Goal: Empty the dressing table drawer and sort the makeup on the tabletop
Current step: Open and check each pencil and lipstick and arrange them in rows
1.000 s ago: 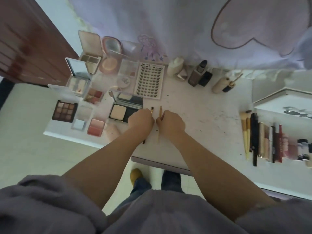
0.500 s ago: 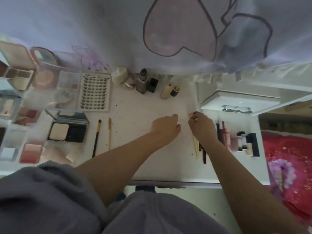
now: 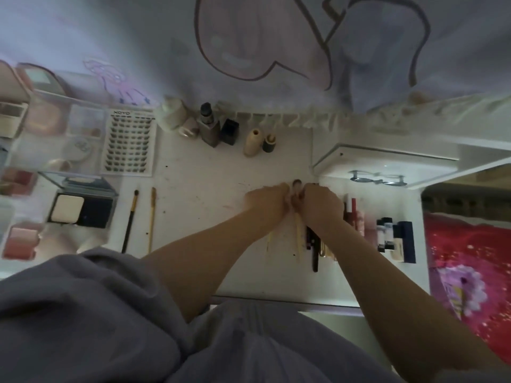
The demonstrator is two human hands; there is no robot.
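Head view looks down on two bare forearms reaching forward over a white tabletop [image 3: 210, 194], the hands meeting knuckle to knuckle near its right side. Left hand [image 3: 269, 199] is curled, fingertips against a pale brush [image 3: 297, 217] whose round tuft pokes up between the hands; whether it truly grips the handle cannot be told through the blur. Right hand [image 3: 320, 203] is curled around the upper part of the same brush, its pale handle trailing toward the person. Beside that handle lies a dark pencil [image 3: 313, 244], then a row of slim sticks and tubes [image 3: 356, 219], too smeared to count, ending in a dark blue box [image 3: 407, 241]. Left of the hands, two thin brushes [image 3: 131, 217] lie parallel, one black-handled, one yellow. Beyond them sit a black compact [image 3: 83, 211] with its mirrored lid up, a white card of false lashes [image 3: 128, 142], and several pink palettes at the blurred left edge. Along the back stand five small bottles [image 3: 210, 128]. A grey sleeve [image 3: 83, 313] fills the near corner.
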